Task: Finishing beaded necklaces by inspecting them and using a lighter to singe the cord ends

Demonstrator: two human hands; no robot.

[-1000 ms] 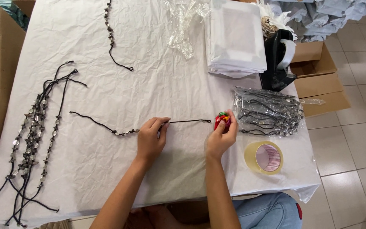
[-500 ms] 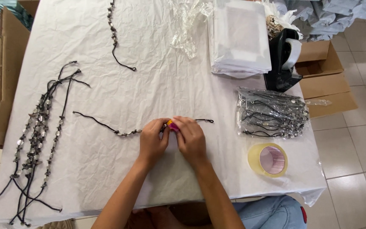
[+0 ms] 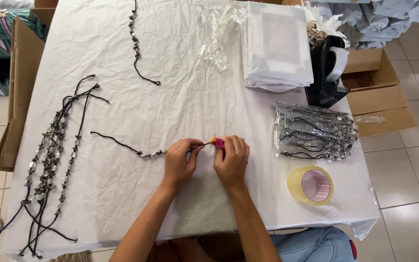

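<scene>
A black cord necklace with small beads (image 3: 127, 145) lies across the middle of the white-covered table (image 3: 180, 102). My left hand (image 3: 180, 162) pinches the cord near its right end. Close beside it, my right hand (image 3: 231, 157) holds a small pink and orange object (image 3: 217, 142) at the cord's tip. What that object is cannot be told; my fingers hide most of it. The two hands nearly touch.
A bundle of beaded black cords (image 3: 49, 160) lies at the left, another necklace (image 3: 136, 43) at the top. A clear bag of necklaces (image 3: 316, 131), a tape roll (image 3: 311, 185), a black tape dispenser (image 3: 327, 73), folded white sheets (image 3: 275, 46), crumpled plastic (image 3: 217, 29) and cardboard boxes (image 3: 379, 97) are at the right.
My right hand moved left from the cord's right end to meet the left hand, carrying the small coloured object. The free right end of the cord is no longer stretched out.
</scene>
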